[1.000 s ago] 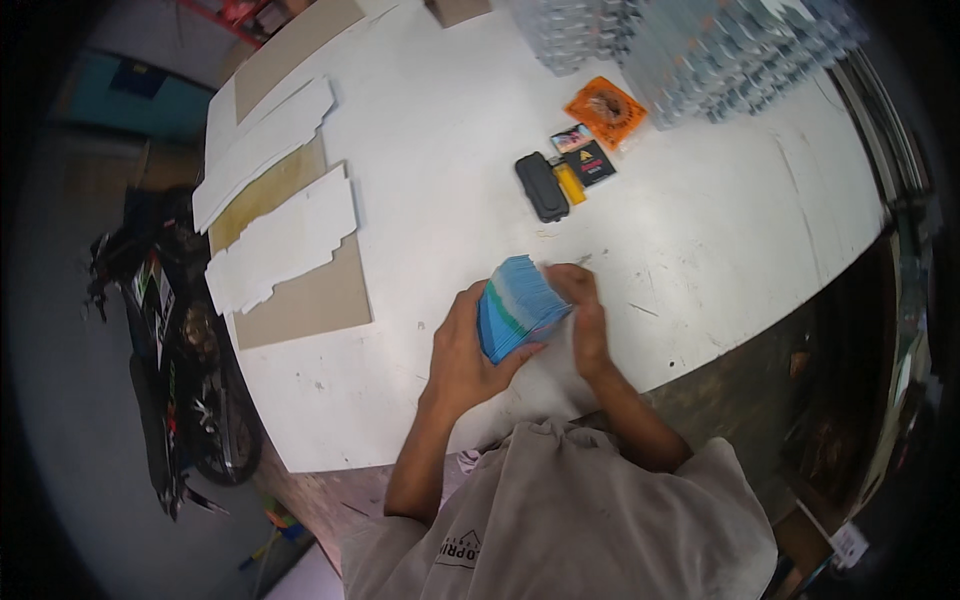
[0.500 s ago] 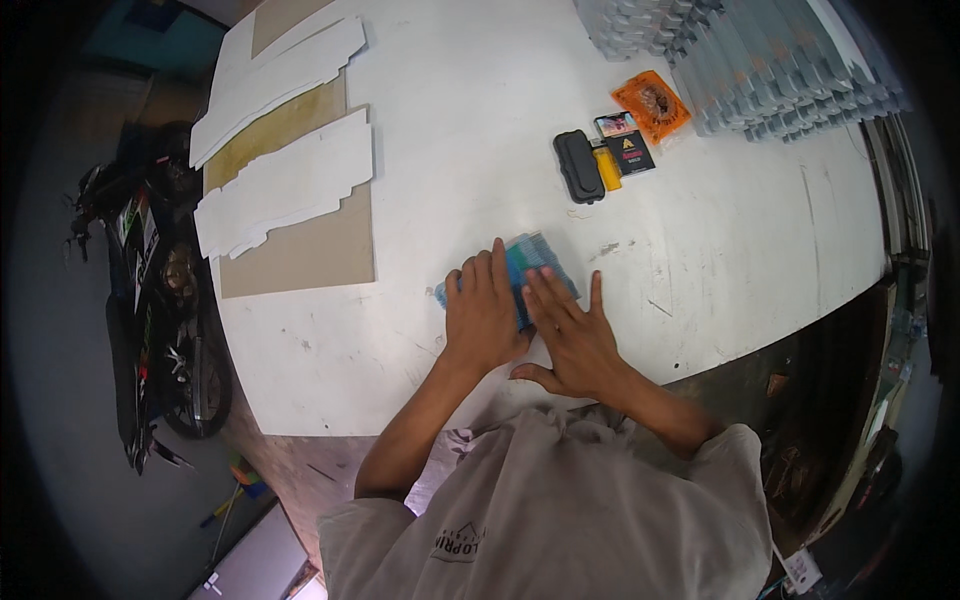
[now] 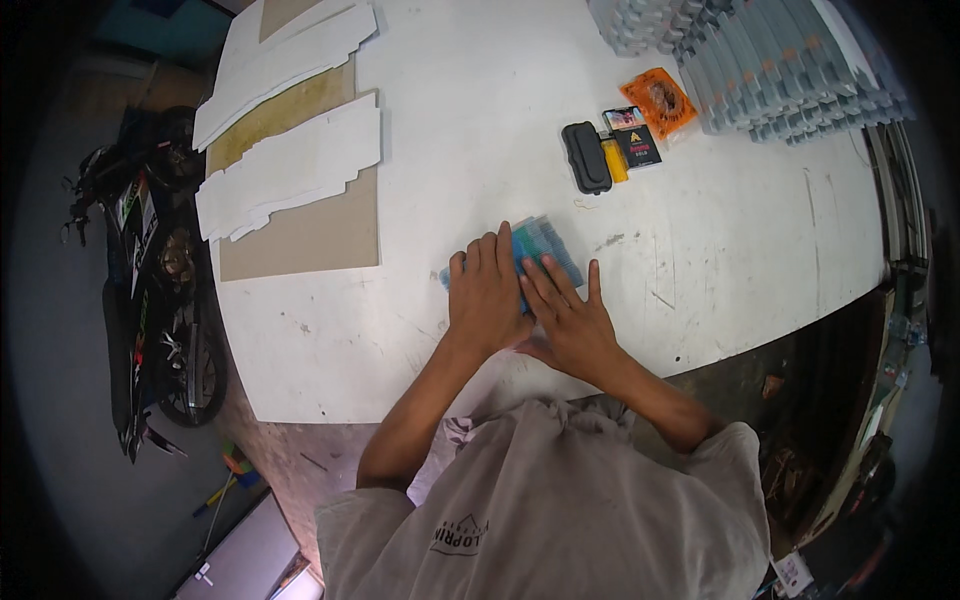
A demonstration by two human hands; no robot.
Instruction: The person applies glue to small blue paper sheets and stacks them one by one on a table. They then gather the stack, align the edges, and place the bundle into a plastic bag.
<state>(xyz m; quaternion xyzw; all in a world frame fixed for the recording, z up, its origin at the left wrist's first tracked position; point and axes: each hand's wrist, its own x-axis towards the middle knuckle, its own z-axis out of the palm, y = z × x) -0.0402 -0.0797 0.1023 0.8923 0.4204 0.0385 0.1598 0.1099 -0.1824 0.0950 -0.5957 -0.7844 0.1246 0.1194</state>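
A folded blue-and-teal piece with a fine checked texture, like a cloth (image 3: pixel 545 240), lies on the white tabletop in front of me. My left hand (image 3: pixel 487 290) rests flat over its left part, fingers stretched forward. On its right part lie the fingers of my right hand (image 3: pixel 572 322), also extended, with the little finger spread away to the right. The two hands meet near the cloth's near edge, where the right thumb is partly hidden beside the left palm. Much of the cloth is covered by my hands.
Beyond the cloth are a black case (image 3: pixel 587 158), a yellow lighter (image 3: pixel 614 160), a dark small box (image 3: pixel 638 140) and an orange packet (image 3: pixel 660 102). Stacked grey plastic pieces (image 3: pixel 780 75) stand far right. White cut sheets (image 3: pixel 300 165) lie on brown board (image 3: pixel 320 235) at left. A motorcycle (image 3: pixel 150 280) stands beyond the table.
My right thumb has drawn in toward the left palm. Both hands stay on the cloth, and the whole view has shifted slightly.
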